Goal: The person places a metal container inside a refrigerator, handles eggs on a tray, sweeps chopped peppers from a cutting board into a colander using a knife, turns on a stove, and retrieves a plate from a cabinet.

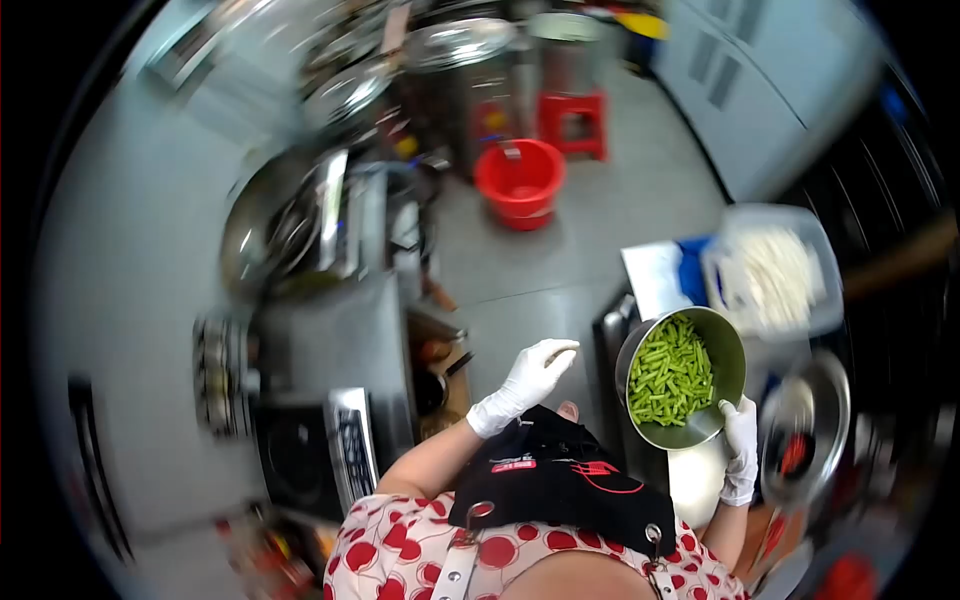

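A translucent plastic tub (pixel 824 298) with rounded corners stood beyond the smooth, round metal bowl (pixel 733 350), which had no long axis. The bowl lay ahead and left of the right hand (pixel 740 440), the nearer one, its white-gloved grip clasping the rim. The left hand (pixel 538 377) hung apart, uncurled, nothing visible in it. Stubby green bean pieces (pixel 672 370) covered the bowl's bottom.

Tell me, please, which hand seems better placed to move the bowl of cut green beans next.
Probably the right hand: it grips the metal bowl of green beans at its edge, while the left hand hangs apart from it, with nothing visible in its grasp.
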Motion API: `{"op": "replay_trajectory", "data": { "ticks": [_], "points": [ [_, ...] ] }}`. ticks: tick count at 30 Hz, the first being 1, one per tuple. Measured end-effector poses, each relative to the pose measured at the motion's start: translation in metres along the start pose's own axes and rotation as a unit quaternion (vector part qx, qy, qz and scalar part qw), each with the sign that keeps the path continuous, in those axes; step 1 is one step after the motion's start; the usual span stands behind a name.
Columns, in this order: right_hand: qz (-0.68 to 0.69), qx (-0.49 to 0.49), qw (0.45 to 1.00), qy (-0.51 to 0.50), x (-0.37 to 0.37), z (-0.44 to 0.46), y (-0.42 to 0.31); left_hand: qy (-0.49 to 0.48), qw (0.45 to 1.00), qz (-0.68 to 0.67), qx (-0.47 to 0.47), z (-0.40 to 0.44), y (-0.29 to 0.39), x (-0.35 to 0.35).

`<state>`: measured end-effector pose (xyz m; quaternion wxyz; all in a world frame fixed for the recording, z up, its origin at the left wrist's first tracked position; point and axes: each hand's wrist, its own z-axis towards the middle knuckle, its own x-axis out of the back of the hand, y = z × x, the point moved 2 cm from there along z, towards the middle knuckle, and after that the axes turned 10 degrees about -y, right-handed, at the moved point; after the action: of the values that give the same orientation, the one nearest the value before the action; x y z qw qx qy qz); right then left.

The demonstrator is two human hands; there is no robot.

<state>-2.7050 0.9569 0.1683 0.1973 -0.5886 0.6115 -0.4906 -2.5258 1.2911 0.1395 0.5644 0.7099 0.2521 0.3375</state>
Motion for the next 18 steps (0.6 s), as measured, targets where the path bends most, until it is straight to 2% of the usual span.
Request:
{"op": "replay_trajectory", "data": {
  "ticks": [2,3,4,5,8,10,13,17,18],
  "points": [
    [-0.007,0.064,0.996,-0.067,-0.071,0.078,-0.053,0.124,0.991,-0.037,0.032,-0.024,-0.034,0.067],
    [0.042,0.097,0.990,-0.097,-0.025,0.042,-0.037,0.177,0.983,-0.019,0.043,-0.074,0.009,0.004],
    [0.001,0.112,0.983,-0.143,-0.106,0.105,-0.082,0.226,0.971,-0.049,0.054,-0.070,-0.034,0.083],
    [-0.048,0.120,0.976,-0.176,-0.132,0.124,-0.104,0.256,0.960,-0.061,0.092,-0.087,-0.044,0.096],
    [-0.095,0.217,0.936,-0.260,-0.228,0.149,-0.156,0.408,0.903,-0.103,0.089,-0.151,-0.087,0.110],
    [-0.112,0.159,0.923,-0.332,-0.289,0.124,-0.208,0.487,0.855,-0.146,0.105,-0.186,-0.089,0.111],
    [-0.177,0.201,0.861,-0.432,-0.412,0.124,-0.247,0.572,0.787,-0.187,0.137,-0.217,-0.089,0.139],
    [-0.239,0.171,0.808,-0.510,-0.546,0.097,-0.287,0.660,0.740,-0.085,0.101,-0.246,-0.093,0.161],
    [-0.267,0.229,0.793,-0.497,-0.577,0.093,-0.293,0.676,0.730,-0.068,0.074,-0.252,-0.095,0.166]
  ]
}}
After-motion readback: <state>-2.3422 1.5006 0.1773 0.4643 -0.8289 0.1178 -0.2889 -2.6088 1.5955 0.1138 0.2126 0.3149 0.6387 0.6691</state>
